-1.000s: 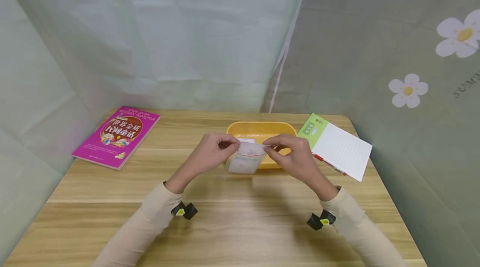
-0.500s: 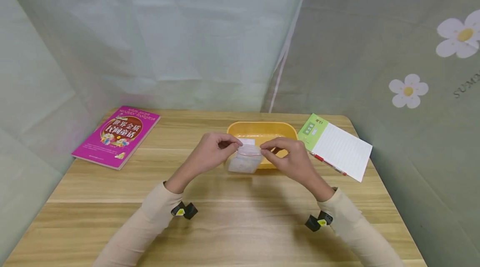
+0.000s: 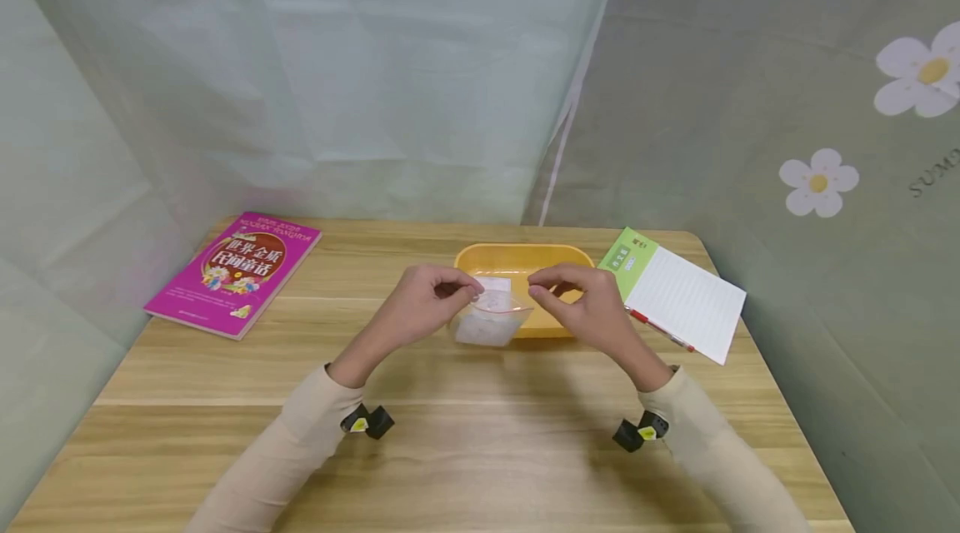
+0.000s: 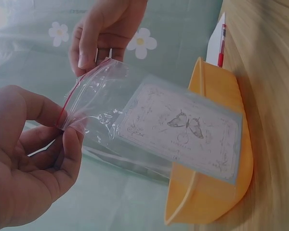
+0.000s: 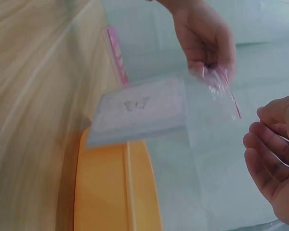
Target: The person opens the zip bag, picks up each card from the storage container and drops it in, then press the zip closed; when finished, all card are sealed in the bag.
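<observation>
My left hand [image 3: 423, 304] pinches one top corner of a clear zip-lock bag [image 4: 98, 91] with a red line along its mouth. Inside the bag sits a pale stack of papers or cards [image 4: 183, 125] with a butterfly print. The bag hangs tilted over the near side of a yellow-orange plastic bin [image 3: 525, 249]. My right hand [image 3: 588, 300] is just right of the bag, apart from it, fingers loosely bent with nothing between them. In the right wrist view a gap shows between the right fingertips [image 5: 260, 113] and the bag's free corner.
A white rectangular piece [image 3: 497, 284] shows behind the bag, at the bin. To the right lie a lined notepad [image 3: 682, 300] with a green top and a red-capped pen [image 3: 660, 328]. A purple book [image 3: 236, 273] lies at the table's left. Fabric curtains surround the table.
The right hand was pinching the bag's other top corner; it has let go and moved slightly right. The bag's mouth now sags on that side. The left hand has stayed in place.
</observation>
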`<state>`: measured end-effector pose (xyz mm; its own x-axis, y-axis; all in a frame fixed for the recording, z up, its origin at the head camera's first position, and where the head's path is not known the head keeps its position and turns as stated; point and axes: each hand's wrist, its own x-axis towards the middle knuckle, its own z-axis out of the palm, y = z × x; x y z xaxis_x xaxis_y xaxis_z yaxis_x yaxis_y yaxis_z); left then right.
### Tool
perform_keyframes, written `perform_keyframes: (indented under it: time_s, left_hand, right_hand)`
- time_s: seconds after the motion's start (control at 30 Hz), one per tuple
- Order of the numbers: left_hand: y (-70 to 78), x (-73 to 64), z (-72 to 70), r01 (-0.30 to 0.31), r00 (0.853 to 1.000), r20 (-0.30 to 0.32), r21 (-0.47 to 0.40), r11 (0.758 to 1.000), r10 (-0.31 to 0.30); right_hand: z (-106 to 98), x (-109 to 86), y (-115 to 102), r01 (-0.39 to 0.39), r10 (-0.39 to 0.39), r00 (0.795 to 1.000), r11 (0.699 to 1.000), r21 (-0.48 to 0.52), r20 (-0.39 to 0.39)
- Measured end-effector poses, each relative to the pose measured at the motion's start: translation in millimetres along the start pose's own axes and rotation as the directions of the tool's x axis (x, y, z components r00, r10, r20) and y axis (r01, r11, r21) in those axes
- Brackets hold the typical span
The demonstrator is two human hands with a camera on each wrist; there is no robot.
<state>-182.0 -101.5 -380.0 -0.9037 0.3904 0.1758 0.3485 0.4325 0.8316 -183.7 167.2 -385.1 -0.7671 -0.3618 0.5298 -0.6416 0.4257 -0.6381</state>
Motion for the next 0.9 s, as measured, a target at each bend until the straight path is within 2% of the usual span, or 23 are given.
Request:
perform_keyframes:
  time_s: [0.2,0.53,0.67,0.9]
  left_hand:
    - [0.8,-1.2,-0.7,0.006,1.0,0.0,0.0,1.0,-0.006]
    - [0.7,-1.7,-1.8,0.004,1.0,0.014,-0.005,1.0,-0.004]
    - [0.9,-1.8,-2.1,0.006,1.0,0.014,-0.002,1.0,-0.006]
    - [1.5,-2.2,-2.4,0.014,1.0,0.012,-0.004,1.0,-0.014]
  right_hand:
    - [-1.1,10.8,16.4,-0.12,0.12,0.992,0.993,-0.004,0.034]
    - [14.0,26.0,49.9,-0.272,0.273,0.954,0.962,-0.021,0.123]
    - [23.3,29.6,63.5,-0.302,0.304,0.94,0.953,-0.041,0.157]
    - [34.8,34.8,82.3,-0.303,0.32,0.923,0.947,-0.11,0.212]
